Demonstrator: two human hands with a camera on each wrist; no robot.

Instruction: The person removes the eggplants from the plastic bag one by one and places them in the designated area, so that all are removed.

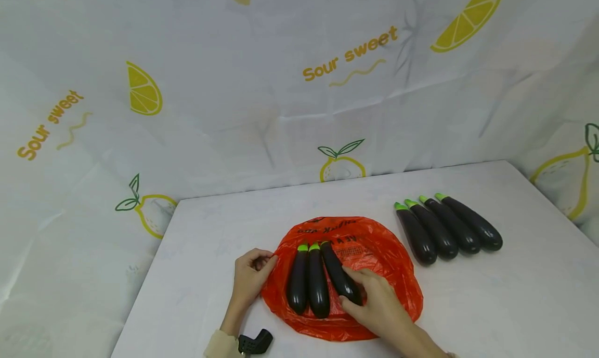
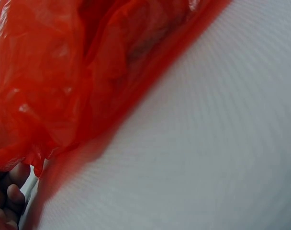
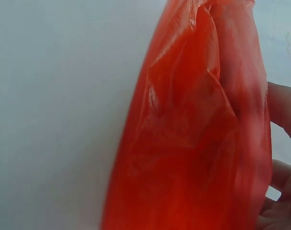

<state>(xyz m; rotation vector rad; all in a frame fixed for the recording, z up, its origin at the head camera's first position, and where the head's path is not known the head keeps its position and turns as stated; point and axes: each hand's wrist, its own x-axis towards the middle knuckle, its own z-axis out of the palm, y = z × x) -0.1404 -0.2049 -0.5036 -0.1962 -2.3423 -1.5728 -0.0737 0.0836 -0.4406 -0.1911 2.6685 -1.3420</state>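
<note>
A red plastic bag [image 1: 369,259] lies spread open on the table, with dark lettering on its inside. In it, two eggplants [image 1: 297,285] [image 1: 319,288] lie side by side, green caps pointing away. My right hand [image 1: 381,303] grips a third eggplant [image 1: 338,269] near its thick lower end, its cap close to the others. My left hand [image 1: 250,275] pinches the bag's left rim. The left wrist view shows curled fingers [image 2: 14,191] below the gathered red plastic [image 2: 54,86]. From the right wrist, the bag's wall [image 3: 193,134] hides the eggplant, and fingers [image 3: 284,182] show beyond it.
Several more eggplants [image 1: 444,228] lie in a slanted row to the right of the bag, on the white table [image 1: 215,228]. A black strap-like piece [image 1: 255,342] sits by the left wrist. Behind the table hangs a white cloth [image 1: 224,114] printed with lemons.
</note>
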